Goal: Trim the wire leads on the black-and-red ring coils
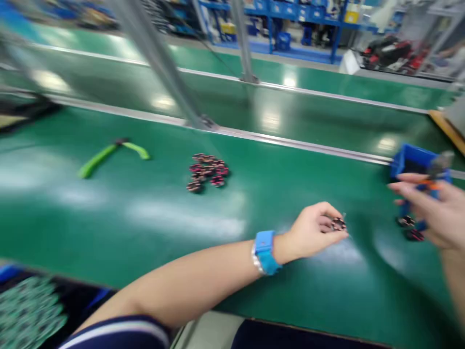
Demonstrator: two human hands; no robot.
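Observation:
My left hand [316,231], with a blue strap on its wrist, pinches a small round motor stator [338,224], dark with copper-coloured segments. A thin wire end seems to stick up from it. Off to the right, my right hand [436,208] is wrapped round a pair of pliers [440,166] with blue and orange handles; the grey head points up and is blurred. Just beneath the pliers' handles lie a copper-toned stator [406,221] and a pinkish stator [414,235]. The right fingers partly hide a blue bin [399,162] behind them.
Several stators [207,170] lie in a cluster on the green tabletop [163,232]. Farther left are green-handled pliers [100,160], spread apart. A metal post [163,63] rises from the rail [290,143] along the back edge. Blue shelving [271,29] stands beyond.

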